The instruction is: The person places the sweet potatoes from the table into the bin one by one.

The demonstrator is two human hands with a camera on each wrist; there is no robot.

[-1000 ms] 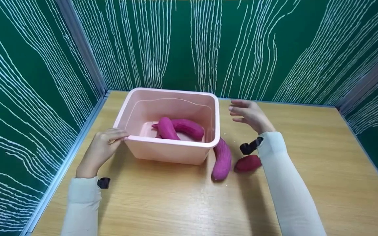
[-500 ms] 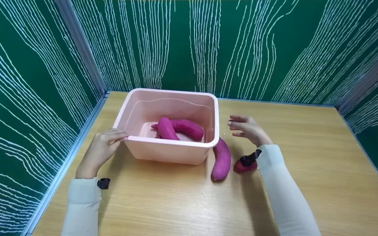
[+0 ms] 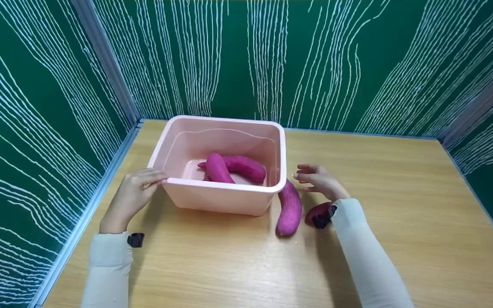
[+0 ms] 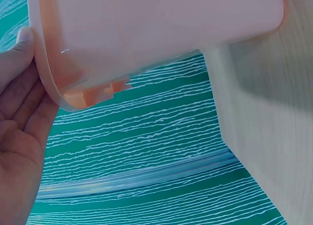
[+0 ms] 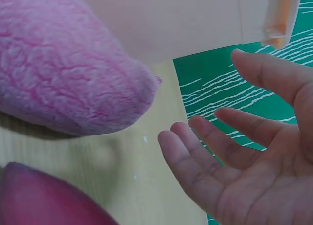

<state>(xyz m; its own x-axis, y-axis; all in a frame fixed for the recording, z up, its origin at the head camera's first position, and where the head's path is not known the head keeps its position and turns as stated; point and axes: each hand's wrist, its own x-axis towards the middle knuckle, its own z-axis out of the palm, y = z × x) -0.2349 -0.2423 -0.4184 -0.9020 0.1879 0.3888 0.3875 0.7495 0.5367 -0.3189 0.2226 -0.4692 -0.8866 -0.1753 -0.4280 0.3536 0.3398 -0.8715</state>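
Bin point(image 3: 221, 199) on table point(image 3: 400, 179), left of centre; wall panels point(image 3: 238, 51) behind and both sides. In bin: at least two vegetables point(image 3: 219, 168), one crossing before another. Left hand point(image 3: 133, 194) at bin's near-left rim corner. First loose vegetable point(image 3: 289, 214) on table, right of bin's near-right corner. Second loose vegetable point(image 3: 316, 211) right of that, partly hidden by wrist camera point(image 3: 322, 220). Right hand point(image 3: 320, 179) beyond it, right of bin.
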